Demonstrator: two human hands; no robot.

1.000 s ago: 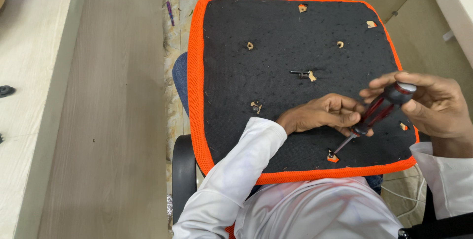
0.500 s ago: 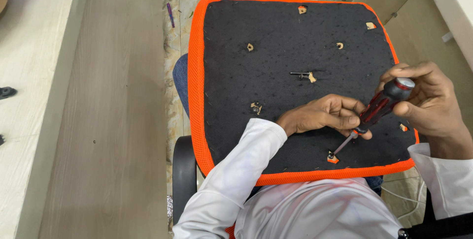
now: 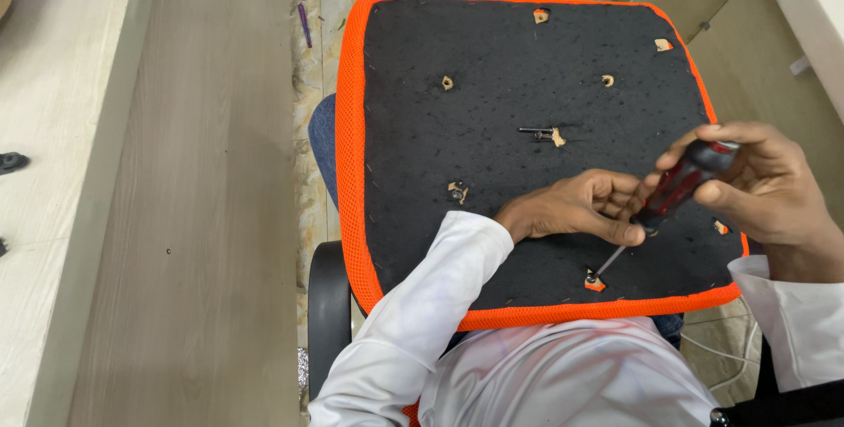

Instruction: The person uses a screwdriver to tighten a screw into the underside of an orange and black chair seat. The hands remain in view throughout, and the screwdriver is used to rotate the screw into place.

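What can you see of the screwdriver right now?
The screwdriver has a chunky red-and-black handle, plastic or rubber by its look, and a thin grey metal shaft. It slants down and left, its tip set in an orange-edged hole near the front edge of the black seat underside. The right hand wraps the handle; the left hand fingers steady it where handle meets shaft.
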